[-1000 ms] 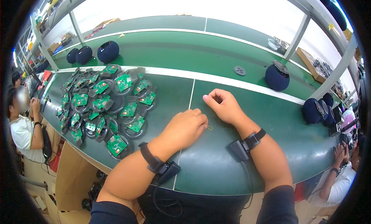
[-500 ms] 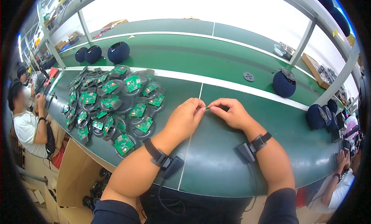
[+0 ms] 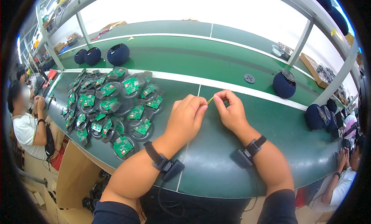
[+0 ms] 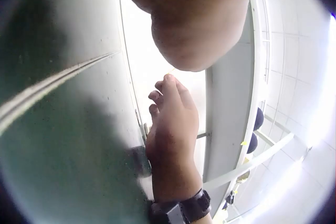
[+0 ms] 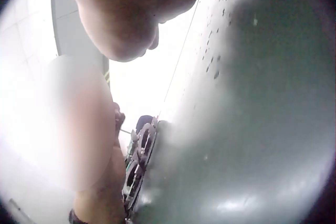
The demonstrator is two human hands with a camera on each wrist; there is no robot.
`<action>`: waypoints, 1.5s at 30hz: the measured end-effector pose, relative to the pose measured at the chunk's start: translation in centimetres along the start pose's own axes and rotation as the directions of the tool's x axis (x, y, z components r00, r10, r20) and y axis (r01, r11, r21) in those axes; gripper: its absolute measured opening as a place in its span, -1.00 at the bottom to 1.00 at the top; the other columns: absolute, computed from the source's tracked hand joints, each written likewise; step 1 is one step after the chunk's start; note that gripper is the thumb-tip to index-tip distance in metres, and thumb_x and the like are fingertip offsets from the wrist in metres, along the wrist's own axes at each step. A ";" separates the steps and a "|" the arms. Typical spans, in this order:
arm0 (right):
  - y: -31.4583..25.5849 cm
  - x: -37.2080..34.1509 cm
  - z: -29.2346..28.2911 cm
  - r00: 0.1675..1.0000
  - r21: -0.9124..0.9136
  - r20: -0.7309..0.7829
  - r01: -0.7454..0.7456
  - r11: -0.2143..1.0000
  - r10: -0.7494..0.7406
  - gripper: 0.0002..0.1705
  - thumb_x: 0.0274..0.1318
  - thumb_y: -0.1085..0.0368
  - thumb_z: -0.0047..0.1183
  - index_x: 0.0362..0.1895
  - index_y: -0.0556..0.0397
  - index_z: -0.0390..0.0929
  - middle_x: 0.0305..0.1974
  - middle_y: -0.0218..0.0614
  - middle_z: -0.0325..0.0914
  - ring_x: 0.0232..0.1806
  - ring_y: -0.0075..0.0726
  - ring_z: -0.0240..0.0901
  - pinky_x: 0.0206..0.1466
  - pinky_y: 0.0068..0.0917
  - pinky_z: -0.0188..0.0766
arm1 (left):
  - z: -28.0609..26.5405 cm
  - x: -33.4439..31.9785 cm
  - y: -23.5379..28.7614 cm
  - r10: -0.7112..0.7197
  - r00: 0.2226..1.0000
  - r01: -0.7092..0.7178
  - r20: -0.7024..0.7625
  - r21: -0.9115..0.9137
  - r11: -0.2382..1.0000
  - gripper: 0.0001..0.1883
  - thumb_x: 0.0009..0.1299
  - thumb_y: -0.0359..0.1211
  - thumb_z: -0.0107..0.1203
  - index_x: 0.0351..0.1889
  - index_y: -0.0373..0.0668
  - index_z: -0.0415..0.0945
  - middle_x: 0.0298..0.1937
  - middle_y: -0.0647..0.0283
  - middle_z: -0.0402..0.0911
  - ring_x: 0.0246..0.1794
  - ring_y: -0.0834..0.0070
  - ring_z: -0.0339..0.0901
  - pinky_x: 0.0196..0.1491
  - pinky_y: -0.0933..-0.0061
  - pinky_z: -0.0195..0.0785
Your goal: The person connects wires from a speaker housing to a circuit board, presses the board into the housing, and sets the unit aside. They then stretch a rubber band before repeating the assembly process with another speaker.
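Observation:
A thin yellow rubber band (image 3: 210, 100) stretches across the small gap between my hands, above the green table. My left hand (image 3: 184, 117) pinches one end between thumb and fingers. At the other end, the thumb and index finger of my right hand (image 3: 234, 113) pinch it, with that hand's other fingers curled loosely. In the left wrist view the right hand (image 4: 176, 129) shows beyond the near left hand (image 4: 199, 19). The right wrist view shows two yellow strands of the band (image 5: 107, 74) beside the right hand (image 5: 131, 14).
A heap of green circuit boards on round black bases (image 3: 110, 104) lies to the left. Dark blue round speaker shells (image 3: 118, 54) stand on the back shelf; another (image 3: 284, 84) sits at right beside a grey disc (image 3: 249, 78). An open carton (image 3: 75, 177) stands below the table edge.
One second ago the band hung as a small loop from my left hand, the right hand apart. My right hand then took hold of it, and now it is drawn out between both hands.

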State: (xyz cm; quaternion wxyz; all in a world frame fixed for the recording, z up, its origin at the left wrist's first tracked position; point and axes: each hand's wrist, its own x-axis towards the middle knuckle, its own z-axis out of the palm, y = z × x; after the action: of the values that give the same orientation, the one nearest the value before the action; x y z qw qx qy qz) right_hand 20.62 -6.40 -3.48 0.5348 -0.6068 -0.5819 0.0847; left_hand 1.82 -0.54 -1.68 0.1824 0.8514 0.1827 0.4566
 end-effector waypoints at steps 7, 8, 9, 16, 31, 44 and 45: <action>0.7 0.8 0.8 0.964 -0.003 -0.249 0.099 0.995 -0.097 -0.85 0.35 0.31 0.13 -0.21 0.14 0.50 -0.19 -0.14 0.61 -0.08 -0.11 0.56 0.10 -0.23 0.44 | 0.1 0.3 2.6 0.259 0.964 -0.239 -0.057 0.234 0.943 -0.86 0.32 -0.41 0.27 -0.19 -0.04 0.59 -0.36 0.39 0.45 -0.32 0.41 0.46 -0.07 0.29 0.18; 0.8 0.8 1.1 0.964 -0.002 -0.248 0.098 0.995 -0.096 -0.85 0.35 0.31 0.13 -0.21 0.14 0.50 -0.19 -0.14 0.61 -0.08 -0.11 0.56 0.10 -0.23 0.44 | 0.3 0.2 2.6 0.334 0.941 -0.305 -0.061 0.279 0.910 -0.83 0.28 -0.41 0.28 -0.19 -0.01 0.59 -0.38 0.41 0.42 -0.33 0.43 0.44 -0.08 0.31 0.16; 0.8 0.9 1.3 0.956 0.003 -0.280 0.096 0.995 -0.091 -0.85 0.35 0.32 0.12 -0.20 0.14 0.48 -0.13 -0.12 0.58 -0.02 -0.09 0.53 0.15 -0.23 0.42 | 0.5 0.1 2.7 0.408 0.911 -0.368 -0.061 0.326 0.871 -0.80 0.24 -0.42 0.30 -0.20 0.01 0.60 -0.39 0.44 0.38 -0.34 0.45 0.42 -0.09 0.32 0.14; 0.2 0.6 1.1 0.951 0.016 -0.307 0.052 0.998 -0.045 -0.86 0.38 0.32 0.11 -0.18 0.12 0.46 0.01 -0.10 0.50 0.09 -0.09 0.47 0.23 -0.26 0.38 | 0.6 0.1 3.0 0.502 0.858 -0.441 -0.114 0.339 0.831 -0.73 0.14 -0.44 0.32 -0.18 0.00 0.62 -0.41 0.46 0.34 -0.37 0.49 0.43 -0.10 0.34 0.10; 1.8 0.6 1.5 0.922 0.314 -0.277 -0.180 0.932 0.271 -0.48 0.61 -0.07 -0.17 0.26 0.12 0.38 0.07 -0.22 0.50 0.11 -0.45 0.35 0.24 -0.40 0.32 | -0.1 0.0 3.2 0.410 0.911 -0.399 -0.041 0.157 0.903 -0.72 0.16 -0.38 0.37 -0.14 0.03 0.68 -0.26 0.38 0.51 -0.26 0.41 0.50 -0.05 0.29 0.22; 2.5 0.4 1.1 0.917 0.298 -0.086 -0.349 0.888 0.390 -0.61 0.48 -0.02 0.09 -0.04 0.06 0.63 -0.33 -0.48 0.56 -0.33 -0.63 0.33 -0.22 -0.49 0.36 | 1.9 -2.3 2.5 0.478 0.627 -0.249 0.615 -0.424 0.871 -0.62 0.34 -0.12 0.33 -0.01 -0.14 0.64 0.13 0.19 0.57 0.24 0.16 0.47 0.31 0.08 0.25; 2.7 0.4 1.2 0.922 0.284 -0.093 -0.338 0.897 0.376 -0.60 0.47 -0.02 0.10 -0.05 0.08 0.64 -0.27 -0.43 0.60 -0.28 -0.60 0.37 -0.16 -0.48 0.38 | 2.0 -2.3 2.5 0.473 0.637 -0.254 0.608 -0.414 0.874 -0.65 0.36 -0.14 0.31 -0.03 -0.13 0.65 0.08 0.21 0.58 0.22 0.18 0.48 0.29 0.09 0.26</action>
State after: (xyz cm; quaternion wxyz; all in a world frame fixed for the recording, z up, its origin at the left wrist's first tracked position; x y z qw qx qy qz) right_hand 21.54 -4.75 -5.74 0.6267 -0.6316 -0.4035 0.2132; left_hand 2.70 -4.03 -3.15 0.2629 0.9415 -0.1452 0.1530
